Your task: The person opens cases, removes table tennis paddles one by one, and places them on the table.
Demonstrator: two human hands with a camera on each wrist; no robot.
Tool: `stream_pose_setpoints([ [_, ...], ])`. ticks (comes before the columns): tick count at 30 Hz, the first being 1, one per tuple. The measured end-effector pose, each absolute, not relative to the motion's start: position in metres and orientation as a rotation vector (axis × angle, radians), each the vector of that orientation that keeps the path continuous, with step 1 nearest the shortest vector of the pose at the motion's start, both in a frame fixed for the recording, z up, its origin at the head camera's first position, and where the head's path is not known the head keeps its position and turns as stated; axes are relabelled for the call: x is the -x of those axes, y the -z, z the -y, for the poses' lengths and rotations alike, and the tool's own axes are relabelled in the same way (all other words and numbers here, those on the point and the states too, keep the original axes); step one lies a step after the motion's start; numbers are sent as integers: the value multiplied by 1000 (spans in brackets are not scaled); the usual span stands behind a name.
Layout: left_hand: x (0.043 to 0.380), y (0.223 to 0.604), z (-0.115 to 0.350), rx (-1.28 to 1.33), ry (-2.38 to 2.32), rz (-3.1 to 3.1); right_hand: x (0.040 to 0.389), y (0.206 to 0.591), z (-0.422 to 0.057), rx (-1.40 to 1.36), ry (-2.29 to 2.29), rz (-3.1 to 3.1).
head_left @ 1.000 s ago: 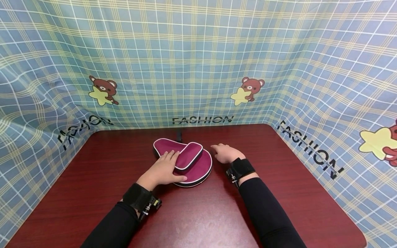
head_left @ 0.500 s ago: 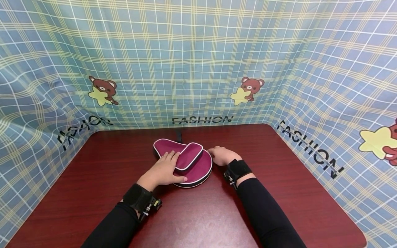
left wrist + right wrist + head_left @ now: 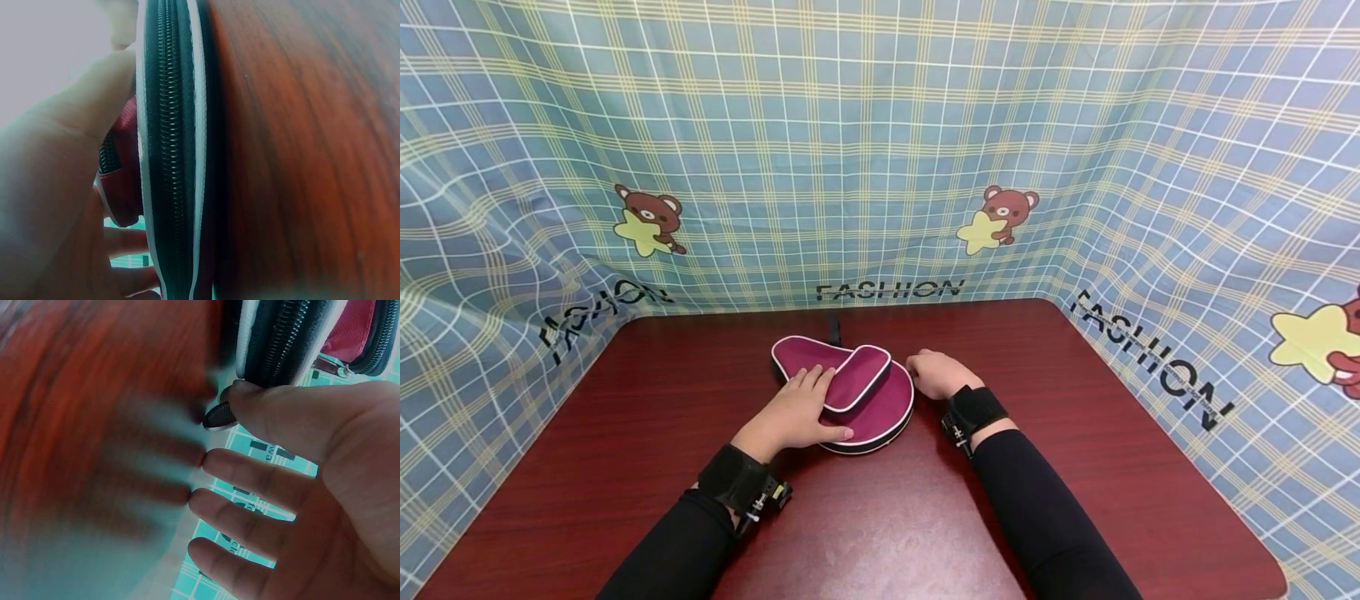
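Observation:
A magenta table tennis racket case [image 3: 886, 410] with white piping and black zipped sides lies flat on the table. Its raised pocket [image 3: 859, 379] crosses the top. My left hand [image 3: 797, 408] rests on the case's left part with fingers spread, its thumb near the front edge. At the case's right edge, my right hand [image 3: 938, 375] pinches a dark zipper pull [image 3: 220, 417] by its thumb, as the right wrist view shows; the index finger is mostly hidden there. The zipper teeth [image 3: 169, 125] along the near side look closed in the left wrist view.
The dark red table [image 3: 880, 517] has a rounded front right corner. A black strap [image 3: 833, 329] extends from behind the case toward the table's back edge. Plaid cloth [image 3: 865, 167] with bear prints hangs behind and along both sides.
My right hand has come left to the case's right edge and taken the zipper pull, then shifted very slightly right. The left hand and case have stayed put.

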State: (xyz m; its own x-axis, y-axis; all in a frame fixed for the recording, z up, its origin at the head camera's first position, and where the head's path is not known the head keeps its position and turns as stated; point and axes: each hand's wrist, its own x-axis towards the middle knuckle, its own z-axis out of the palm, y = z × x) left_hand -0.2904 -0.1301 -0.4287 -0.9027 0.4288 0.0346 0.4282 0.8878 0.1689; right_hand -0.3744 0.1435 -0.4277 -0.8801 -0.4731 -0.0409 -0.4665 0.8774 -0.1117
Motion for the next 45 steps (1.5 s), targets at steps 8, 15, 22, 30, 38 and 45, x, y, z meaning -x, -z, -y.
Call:
stream_pose_setpoints([
  [8,289,428,129,-678,-246,-3070,374,426,-144,674,159,-3042],
  [15,285,429,122,-629,-139,-3115,371,423,-143,641,209,-3052],
  [22,283,427,119,-618,-53,-3112,372,425,-144,637,250,-3049],
  [30,297,429,140,-680,-243,-3109,373,425,-146,624,254,-3042],
  [38,302,429,143,-723,-211,-3128,377,425,-147,653,262,-3043],
  [45,298,429,135,-630,-55,-3169,377,426,-147,671,288,-3022],
])
